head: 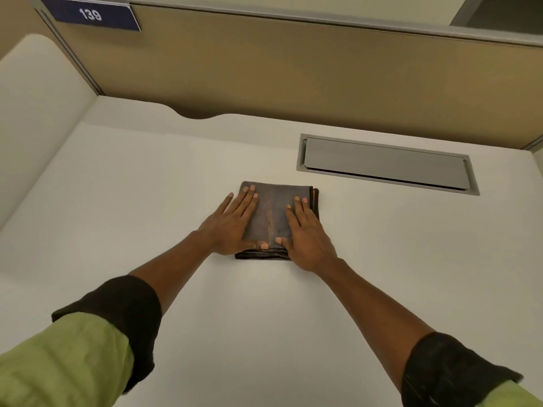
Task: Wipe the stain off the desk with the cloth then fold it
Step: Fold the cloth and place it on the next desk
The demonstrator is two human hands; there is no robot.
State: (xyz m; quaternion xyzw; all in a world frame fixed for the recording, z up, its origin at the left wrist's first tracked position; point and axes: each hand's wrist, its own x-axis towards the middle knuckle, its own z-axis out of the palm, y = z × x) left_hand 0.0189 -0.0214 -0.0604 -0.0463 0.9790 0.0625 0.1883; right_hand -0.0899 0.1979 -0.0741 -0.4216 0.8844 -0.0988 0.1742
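Note:
A grey-brown cloth point(274, 214) lies folded into a small thick rectangle on the white desk point(147, 201), its layered edges showing at the near and right sides. My left hand point(235, 223) rests flat on the cloth's left half, fingers spread. Flat on the right half lies my right hand point(307, 235), its thumb close to the left thumb near the cloth's front edge. Neither hand grips the cloth. No stain shows on the desk around it.
A grey metal cable hatch point(385, 164) is set into the desk behind and right of the cloth. A tan partition wall point(293, 77) closes the back, with a blue sign point(91, 14) reading 139. A white curved panel point(38, 118) stands on the left.

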